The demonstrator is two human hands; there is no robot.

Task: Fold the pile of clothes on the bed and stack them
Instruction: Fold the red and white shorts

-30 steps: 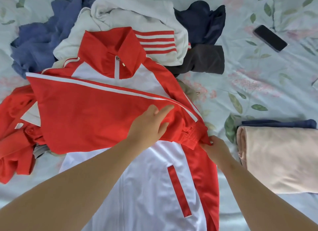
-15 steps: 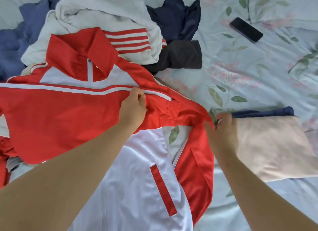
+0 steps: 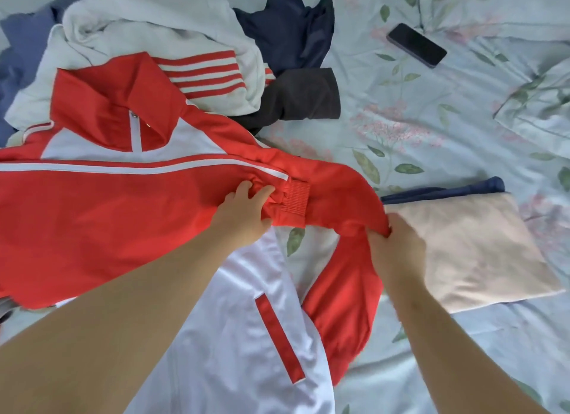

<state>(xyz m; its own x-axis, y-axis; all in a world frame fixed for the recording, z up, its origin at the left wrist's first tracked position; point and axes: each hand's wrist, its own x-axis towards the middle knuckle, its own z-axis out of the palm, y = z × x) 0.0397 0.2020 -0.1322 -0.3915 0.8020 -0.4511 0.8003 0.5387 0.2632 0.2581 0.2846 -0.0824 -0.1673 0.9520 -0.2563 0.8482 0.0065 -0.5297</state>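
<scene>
A red and white track jacket (image 3: 101,222) lies zip-side up across the bed, collar at the top. One red sleeve is folded across its chest. My left hand (image 3: 243,210) grips that sleeve just beside its ribbed cuff (image 3: 296,202). My right hand (image 3: 398,247) pinches the jacket's red right side, lifted off the sheet, so the floral sheet shows under it. A folded stack, pale pink piece (image 3: 475,247) on a navy one (image 3: 444,191), sits just right of my right hand. The unfolded pile lies behind the jacket.
The pile holds a white top with red stripes (image 3: 148,37), a blue garment (image 3: 21,43), a navy one (image 3: 290,28) and a dark brown one (image 3: 305,96). A black phone (image 3: 416,45) lies on the floral sheet (image 3: 431,130) at the upper right.
My left hand slid along the folded sleeve to beside its cuff and closed on it. My right hand lifted the jacket's right side and drew it rightward, exposing the sheet beneath.
</scene>
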